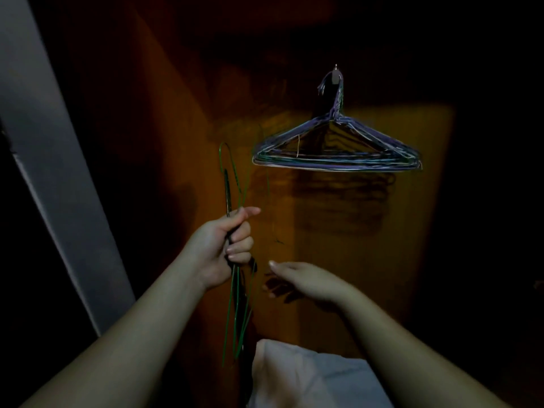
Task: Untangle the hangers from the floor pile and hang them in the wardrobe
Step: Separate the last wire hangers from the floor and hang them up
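Observation:
My left hand (226,245) grips a few thin green wire hangers (235,304) edge-on, hooks up, at centre left. One green hook (228,156) rises above my fist, and the wires trail down past my wrist. My right hand (297,279) hovers just to the right of them, fingers extended and holding nothing, slightly blurred. A bundle of several purple, blue and green wire hangers (337,148) hangs from a small hook (336,72) inside the dim brown wardrobe, up and right of both hands.
The wardrobe's wooden back panel (368,231) is lit orange; its sides fade into darkness. A grey door edge or frame (56,178) slants down the left. A pale folded cloth (309,378) lies at the bottom centre between my forearms.

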Action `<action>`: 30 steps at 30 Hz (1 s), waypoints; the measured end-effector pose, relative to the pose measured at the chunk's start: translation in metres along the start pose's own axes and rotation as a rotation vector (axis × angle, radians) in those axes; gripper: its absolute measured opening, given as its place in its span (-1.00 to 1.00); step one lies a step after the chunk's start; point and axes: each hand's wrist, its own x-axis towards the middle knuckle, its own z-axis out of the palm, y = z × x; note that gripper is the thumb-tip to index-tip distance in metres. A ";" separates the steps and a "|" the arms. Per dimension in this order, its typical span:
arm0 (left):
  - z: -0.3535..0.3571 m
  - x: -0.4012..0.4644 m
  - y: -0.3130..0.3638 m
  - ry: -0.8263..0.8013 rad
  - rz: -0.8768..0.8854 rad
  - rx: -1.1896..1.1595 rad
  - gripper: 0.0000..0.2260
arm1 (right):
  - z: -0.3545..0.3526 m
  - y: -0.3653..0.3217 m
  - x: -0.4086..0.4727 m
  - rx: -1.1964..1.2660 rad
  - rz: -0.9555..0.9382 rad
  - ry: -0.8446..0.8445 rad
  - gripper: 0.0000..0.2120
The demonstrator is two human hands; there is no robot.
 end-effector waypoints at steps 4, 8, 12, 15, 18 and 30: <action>-0.011 -0.009 -0.007 -0.016 0.007 0.008 -0.82 | 0.040 0.010 0.001 0.464 -0.070 0.116 -0.68; -0.021 -0.017 -0.014 0.057 0.077 0.072 -0.80 | 0.064 0.016 0.000 0.598 -0.098 0.256 -0.73; -0.029 -0.023 -0.024 0.128 0.108 0.122 -0.81 | 0.072 0.019 -0.003 0.776 -0.119 0.383 -0.80; -0.036 -0.026 -0.035 0.172 0.122 0.154 -0.82 | 0.072 0.017 -0.006 0.807 -0.157 0.440 -0.80; -0.038 -0.029 -0.045 0.192 0.154 0.159 -0.83 | 0.071 0.017 -0.009 0.689 -0.181 0.485 -0.78; -0.042 -0.037 -0.057 0.266 0.207 0.115 -0.79 | 0.072 0.012 -0.029 -0.008 -0.073 0.773 -0.68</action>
